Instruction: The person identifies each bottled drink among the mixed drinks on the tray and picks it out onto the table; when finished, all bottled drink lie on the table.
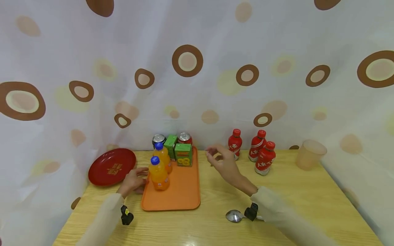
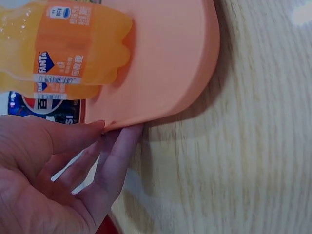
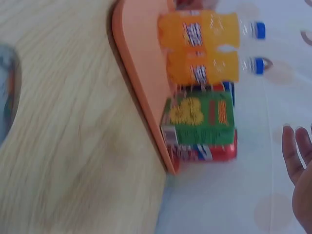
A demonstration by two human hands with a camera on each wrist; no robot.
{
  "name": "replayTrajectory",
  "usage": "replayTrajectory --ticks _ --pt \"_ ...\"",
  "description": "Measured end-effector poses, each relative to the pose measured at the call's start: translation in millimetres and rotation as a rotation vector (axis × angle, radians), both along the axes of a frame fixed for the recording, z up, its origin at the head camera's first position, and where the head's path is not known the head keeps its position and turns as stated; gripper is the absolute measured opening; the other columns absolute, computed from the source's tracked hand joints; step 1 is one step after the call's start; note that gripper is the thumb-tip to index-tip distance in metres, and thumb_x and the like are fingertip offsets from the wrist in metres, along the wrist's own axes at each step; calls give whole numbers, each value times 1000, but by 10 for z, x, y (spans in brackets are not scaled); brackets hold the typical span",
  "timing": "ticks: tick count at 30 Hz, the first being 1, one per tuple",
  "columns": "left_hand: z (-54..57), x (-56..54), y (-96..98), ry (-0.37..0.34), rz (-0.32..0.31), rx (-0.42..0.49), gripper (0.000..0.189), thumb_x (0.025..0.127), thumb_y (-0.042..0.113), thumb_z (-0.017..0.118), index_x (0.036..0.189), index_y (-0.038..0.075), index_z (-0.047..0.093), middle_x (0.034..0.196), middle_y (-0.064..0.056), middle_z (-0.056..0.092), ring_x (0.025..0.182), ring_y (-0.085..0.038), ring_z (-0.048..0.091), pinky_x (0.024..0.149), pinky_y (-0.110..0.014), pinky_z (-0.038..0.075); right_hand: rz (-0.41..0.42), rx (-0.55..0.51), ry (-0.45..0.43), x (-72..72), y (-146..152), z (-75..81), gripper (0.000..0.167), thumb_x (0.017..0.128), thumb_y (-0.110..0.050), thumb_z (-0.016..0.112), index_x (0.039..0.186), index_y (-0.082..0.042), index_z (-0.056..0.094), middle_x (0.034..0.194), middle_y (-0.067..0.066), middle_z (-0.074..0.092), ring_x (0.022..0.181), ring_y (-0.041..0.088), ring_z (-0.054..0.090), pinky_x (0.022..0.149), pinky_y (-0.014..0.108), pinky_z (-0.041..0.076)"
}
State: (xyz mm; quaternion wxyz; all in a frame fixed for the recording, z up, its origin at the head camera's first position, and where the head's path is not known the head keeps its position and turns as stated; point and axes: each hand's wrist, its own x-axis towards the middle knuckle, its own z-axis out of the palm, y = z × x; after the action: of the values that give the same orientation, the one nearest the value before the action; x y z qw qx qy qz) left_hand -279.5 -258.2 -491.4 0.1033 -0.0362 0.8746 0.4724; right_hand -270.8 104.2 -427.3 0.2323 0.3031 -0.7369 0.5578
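Note:
My left hand (image 1: pixel 134 181) is at the left side of an orange tray (image 1: pixel 184 200). In the left wrist view its thumb lies on the tray's rim and its fingers are beneath, pinching the edge. On the tray stand two orange Fanta bottles (image 1: pixel 159 177) with blue caps, two green drink cartons (image 1: pixel 183 155), a red can (image 1: pixel 185 138) and a dark Pepsi can (image 1: pixel 158 139). My right hand (image 1: pixel 226 164) is raised to the right of the tray, fingers loosely bent, holding nothing. Behind it are red bottles (image 1: pixel 235 142).
A red plate (image 1: pixel 98 171) with gold print leans at the left by the patterned curtain. Two more red bottles (image 1: pixel 265 159) and a translucent cup (image 1: pixel 309 157) stand on the right. A metal spoon (image 1: pixel 234 216) lies near the front, partly under the right sleeve.

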Motion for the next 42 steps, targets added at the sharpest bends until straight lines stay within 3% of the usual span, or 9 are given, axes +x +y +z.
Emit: replayTrajectory --ticks 4,7,13,16,23,26,33,37,42 --pt "-39 -21 21 29 18 -90 62 86 -7 65 147 -8 53 140 -32 60 99 -31 74 73 -42 66 75 18 -68 105 -272 15 14 94 13 66 107 6 68 89 20 66 77 16 62 52 42 60" --pt "-41 -36 30 30 13 -111 62 86 -8 65 147 -8 54 134 -32 64 95 -28 73 72 -41 66 126 5 -108 111 -432 -12 14 96 12 65 109 8 67 89 23 64 77 25 63 52 38 60" --pt "14 -29 41 -5 7 -50 64 86 -12 60 149 -10 49 91 -17 74 76 -21 71 60 -39 65 196 -5 -154 -96 -644 -240 17 97 7 66 114 8 66 89 20 64 72 29 63 52 44 61" --pt "18 -31 49 -16 10 -51 64 86 -11 62 149 -10 49 90 -15 73 75 -21 72 60 -40 65 212 -4 -175 -194 -724 -396 18 97 4 68 115 5 66 89 16 65 73 29 65 54 49 62" --pt "16 -30 63 10 8 -138 62 85 -7 65 146 -9 53 78 -11 69 68 -19 69 62 -38 65 227 15 -199 -109 -907 -455 29 95 -2 75 121 3 63 109 23 64 100 33 66 77 37 66" --pt "18 -48 62 17 11 -158 61 85 -6 63 146 -8 54 80 -11 69 66 -19 68 59 -38 65 212 49 -223 -87 -987 -436 37 94 -7 78 126 0 61 119 24 60 109 33 62 88 37 64" --pt "25 -111 87 -7 15 -173 61 87 -6 60 147 -7 53 88 -15 71 64 -20 69 55 -36 63 241 121 -352 -93 -1141 -422 64 92 -15 81 144 3 48 136 21 54 125 40 56 105 59 52" --pt "18 -127 95 0 4 -180 61 87 -4 60 148 -7 53 88 -15 70 62 -19 68 54 -36 63 258 144 -439 -95 -1215 -487 69 92 -16 82 148 1 45 141 19 54 131 38 56 109 56 51" --pt "17 -48 55 -34 12 -95 62 88 -3 60 149 -8 50 109 -25 72 79 -25 73 62 -41 65 251 159 -539 -81 -1290 -605 65 94 -20 81 147 -3 48 143 16 56 129 34 59 107 53 53"
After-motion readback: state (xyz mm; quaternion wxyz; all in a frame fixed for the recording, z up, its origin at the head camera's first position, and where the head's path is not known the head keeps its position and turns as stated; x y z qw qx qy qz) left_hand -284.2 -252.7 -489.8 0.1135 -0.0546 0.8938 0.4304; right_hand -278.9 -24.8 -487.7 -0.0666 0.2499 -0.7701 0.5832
